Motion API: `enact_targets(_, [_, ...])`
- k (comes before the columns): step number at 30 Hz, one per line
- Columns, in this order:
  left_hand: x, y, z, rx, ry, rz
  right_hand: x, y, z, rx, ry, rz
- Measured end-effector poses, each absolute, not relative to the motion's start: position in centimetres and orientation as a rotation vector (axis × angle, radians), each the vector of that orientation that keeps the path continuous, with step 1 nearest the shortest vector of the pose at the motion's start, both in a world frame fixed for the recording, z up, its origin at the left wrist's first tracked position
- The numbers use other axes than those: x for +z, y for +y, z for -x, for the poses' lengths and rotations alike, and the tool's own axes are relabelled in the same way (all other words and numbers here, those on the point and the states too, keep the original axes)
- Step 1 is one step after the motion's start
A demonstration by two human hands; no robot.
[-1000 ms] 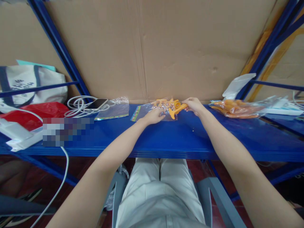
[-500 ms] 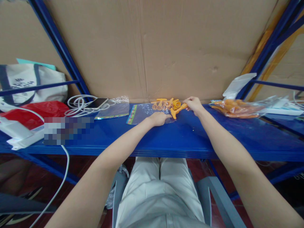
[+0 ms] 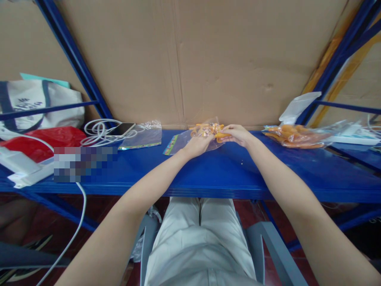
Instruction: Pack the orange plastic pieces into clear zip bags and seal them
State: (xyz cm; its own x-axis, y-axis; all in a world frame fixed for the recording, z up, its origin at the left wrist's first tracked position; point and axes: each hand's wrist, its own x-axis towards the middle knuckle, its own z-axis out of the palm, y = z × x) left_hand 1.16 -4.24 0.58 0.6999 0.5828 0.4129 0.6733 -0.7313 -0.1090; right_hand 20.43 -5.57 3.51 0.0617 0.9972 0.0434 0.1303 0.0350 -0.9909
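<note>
A clear plastic bag with a colourful printed strip along its left end lies on the blue table, with several orange plastic pieces inside it. My left hand is closed on the near side of the bag by its right-hand opening. At that opening my right hand grips another orange plastic piece, partly covered by the fingers. Both hands are close together, and the piece's far end is hidden among the film and the other pieces.
Farther left lie a second clear bag, a phone with a coiled white cable, a red bag and a white power strip. On the right rests a bag of orange pieces. Cardboard stands behind the blue table.
My right hand has moved left with the orange piece, bringing it into the bag's mouth. My left hand has shifted slightly up, and the bag's right end is now lifted around the pieces.
</note>
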Motion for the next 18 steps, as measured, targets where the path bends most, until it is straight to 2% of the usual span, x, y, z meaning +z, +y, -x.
enact_targets(12, [1.2, -4.3, -0.8, -0.581, -1.119, 2.626, 1.2, -4.2, -20.6, 0.743, -2.093, 1.284])
enact_targets(18, [2.9, -2.5, 3.2, -0.651, -1.898, 2.198, 1.1, -4.2, -20.8, 0.721, -2.146, 1.266])
